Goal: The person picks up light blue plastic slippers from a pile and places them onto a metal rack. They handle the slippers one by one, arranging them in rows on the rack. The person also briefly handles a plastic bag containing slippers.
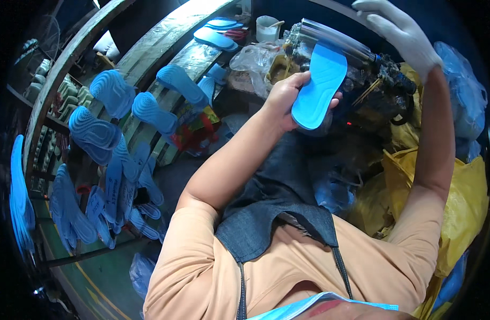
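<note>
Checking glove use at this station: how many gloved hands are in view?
1. The right hand, top right above the dark machine, wears a white glove. The left hand, holding a blue insole, is bare.

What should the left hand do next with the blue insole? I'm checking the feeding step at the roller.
Probably ease the blue insole forward so its far tip meets the metal roller. The left hand grips its near half, and the gloved right hand rests beyond the roller.
</note>
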Demonstrator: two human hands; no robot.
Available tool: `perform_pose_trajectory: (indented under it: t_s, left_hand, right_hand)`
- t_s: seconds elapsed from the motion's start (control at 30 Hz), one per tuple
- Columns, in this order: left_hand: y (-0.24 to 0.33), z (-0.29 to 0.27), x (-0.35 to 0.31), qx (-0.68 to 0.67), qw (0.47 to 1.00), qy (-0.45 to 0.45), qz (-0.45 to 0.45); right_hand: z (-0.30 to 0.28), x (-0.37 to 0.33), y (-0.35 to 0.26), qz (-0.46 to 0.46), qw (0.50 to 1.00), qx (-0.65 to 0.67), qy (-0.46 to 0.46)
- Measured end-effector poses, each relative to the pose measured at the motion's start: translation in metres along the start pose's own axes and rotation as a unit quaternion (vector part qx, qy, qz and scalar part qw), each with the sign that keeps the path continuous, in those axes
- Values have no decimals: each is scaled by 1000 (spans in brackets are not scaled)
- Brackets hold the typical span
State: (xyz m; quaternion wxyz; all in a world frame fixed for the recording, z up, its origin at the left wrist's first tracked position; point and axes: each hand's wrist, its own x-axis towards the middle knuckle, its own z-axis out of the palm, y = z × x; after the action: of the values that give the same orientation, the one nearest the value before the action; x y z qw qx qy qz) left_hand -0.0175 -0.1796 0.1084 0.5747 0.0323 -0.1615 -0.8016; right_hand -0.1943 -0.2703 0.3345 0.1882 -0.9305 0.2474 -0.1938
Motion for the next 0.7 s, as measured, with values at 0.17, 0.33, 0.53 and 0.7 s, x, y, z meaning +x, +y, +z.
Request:
perform_pose_trajectory:
  t_s: [0.17,0.33,0.53,0.7]
  left_hand:
    - [15,-5,-31,222,960,162,51]
    - [71,-81,-90,658,615,348,261]
    - [143,-122,-125,784,235,504,276]
    - [170,-149,-136,764,147,602,178]
  right_hand:
    - [24,67,96,-23,996,-36,-82]
    - [39,111,117,136,943,113,-281]
    - [31,110,123,238,922,32,-303]
    - [36,133,154,211,949,-21,-233]
